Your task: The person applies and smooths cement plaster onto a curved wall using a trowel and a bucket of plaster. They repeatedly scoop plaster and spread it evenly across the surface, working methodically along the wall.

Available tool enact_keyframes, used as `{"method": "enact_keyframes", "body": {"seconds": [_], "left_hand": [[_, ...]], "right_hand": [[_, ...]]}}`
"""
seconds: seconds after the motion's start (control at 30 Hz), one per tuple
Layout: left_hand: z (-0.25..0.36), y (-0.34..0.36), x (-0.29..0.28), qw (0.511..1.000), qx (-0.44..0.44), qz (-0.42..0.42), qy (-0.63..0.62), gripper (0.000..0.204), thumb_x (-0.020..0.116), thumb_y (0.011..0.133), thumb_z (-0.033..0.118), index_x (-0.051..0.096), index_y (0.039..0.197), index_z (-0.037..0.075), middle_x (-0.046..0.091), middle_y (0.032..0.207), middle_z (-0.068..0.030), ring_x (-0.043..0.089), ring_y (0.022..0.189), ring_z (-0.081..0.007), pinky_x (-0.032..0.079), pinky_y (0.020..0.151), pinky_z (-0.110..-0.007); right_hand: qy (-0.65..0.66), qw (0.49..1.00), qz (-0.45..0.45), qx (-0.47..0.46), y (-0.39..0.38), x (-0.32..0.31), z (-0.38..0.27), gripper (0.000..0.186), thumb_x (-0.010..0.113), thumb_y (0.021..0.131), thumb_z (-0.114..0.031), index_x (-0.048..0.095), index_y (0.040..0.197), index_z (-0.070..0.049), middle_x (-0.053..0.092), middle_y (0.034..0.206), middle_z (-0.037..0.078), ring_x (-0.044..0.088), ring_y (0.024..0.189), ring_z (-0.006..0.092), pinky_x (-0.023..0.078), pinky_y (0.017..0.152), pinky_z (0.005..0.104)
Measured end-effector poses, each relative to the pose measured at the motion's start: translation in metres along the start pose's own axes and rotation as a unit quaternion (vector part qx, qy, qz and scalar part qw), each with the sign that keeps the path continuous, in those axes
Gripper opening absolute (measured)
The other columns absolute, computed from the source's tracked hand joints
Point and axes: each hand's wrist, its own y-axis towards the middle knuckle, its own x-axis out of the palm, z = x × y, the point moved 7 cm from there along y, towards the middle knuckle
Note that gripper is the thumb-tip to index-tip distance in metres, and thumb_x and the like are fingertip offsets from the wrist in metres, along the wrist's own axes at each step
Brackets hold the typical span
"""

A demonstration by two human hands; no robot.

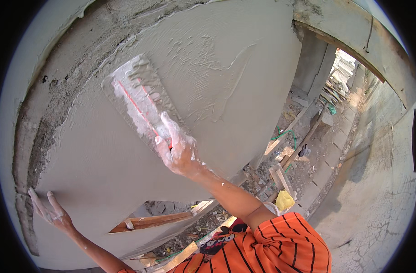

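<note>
My right hand (pixel 178 152) is wrapped round the handle of a plastering trowel (pixel 135 102), a long rectangular blade smeared with pale plaster. The blade lies against the wet grey plaster (pixel 230 132) of the wall, and ridges of plaster show along its edges. White plaster coats my fingers. At the lower left, my left hand (pixel 53 211) rests with fingers spread on the wall, near the rough unplastered strip (pixel 33 159). Nothing is in it. Rippled marks and a raised line of plaster show to the right of the trowel.
A window opening with a wooden strip (pixel 160 220) cuts into the wall below. Rubble, planks (pixel 303 139) and a green hose (pixel 292 134) lie on the ground at right. A yellow bag (pixel 285 200) sits near my right shoulder. Another wall (pixel 376 195) stands far right.
</note>
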Motion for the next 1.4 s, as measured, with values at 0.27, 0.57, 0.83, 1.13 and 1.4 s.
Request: {"method": "enact_keyframes", "body": {"seconds": [0.27,0.57,0.83,1.13,1.4], "left_hand": [[-0.022,0.002,-0.006,0.993,-0.083,0.078,-0.041,0.047,0.053,0.086,0.01,0.049,0.133,0.007,0.05,0.135,-0.0111,0.042,0.128,-0.0296,0.026,0.11,-0.044],[-0.003,0.001,-0.005,0.982,-0.128,0.109,-0.087,0.048,0.054,0.081,0.005,0.053,0.129,0.008,0.053,0.133,-0.0085,0.043,0.128,-0.0278,0.018,0.113,-0.048],[0.003,0.046,-0.056,0.963,-0.081,0.242,-0.091,0.052,0.052,0.079,0.002,0.049,0.131,0.006,0.046,0.138,-0.0125,0.035,0.133,-0.0305,0.024,0.112,-0.047],[-0.013,0.168,-0.055,0.957,-0.082,0.275,-0.043,0.053,0.049,0.091,0.022,0.037,0.142,0.013,0.033,0.147,-0.0132,0.023,0.14,-0.0309,0.018,0.114,-0.048],[-0.048,0.224,-0.028,0.951,-0.116,0.277,0.065,0.056,0.036,0.098,0.045,0.03,0.146,0.016,0.027,0.151,-0.0108,0.017,0.142,-0.0275,0.009,0.115,-0.049]], "right_hand": [[0.041,0.985,-0.135,-0.098,0.054,-0.051,-0.05,0.048,0.064,0.082,-0.02,0.053,0.127,-0.006,0.066,0.081,0.017,0.065,0.065,0.0287,0.052,0.063,0.0379],[-0.197,0.879,-0.082,-0.427,0.207,-0.083,-0.216,0.051,0.064,0.078,-0.006,0.051,0.128,-0.008,0.065,0.112,0.01,0.063,0.054,0.016,0.051,0.052,0.0265],[-0.386,0.755,-0.103,-0.521,0.222,0.055,-0.328,0.045,0.061,0.084,-0.021,0.051,0.128,-0.015,0.07,0.087,0.011,0.065,0.055,0.0227,0.053,0.05,0.0339],[-0.313,0.882,0.08,-0.342,0.363,0.008,-0.4,0.046,0.052,0.085,-0.026,0.05,0.127,-0.007,0.062,0.111,0.021,0.06,0.104,0.0364,0.048,0.092,0.0457],[-0.348,0.885,0.198,-0.237,0.502,-0.102,-0.347,0.046,0.056,0.077,-0.027,0.057,0.119,-0.009,0.063,0.115,0.017,0.06,0.106,0.0329,0.047,0.093,0.0419]]}}
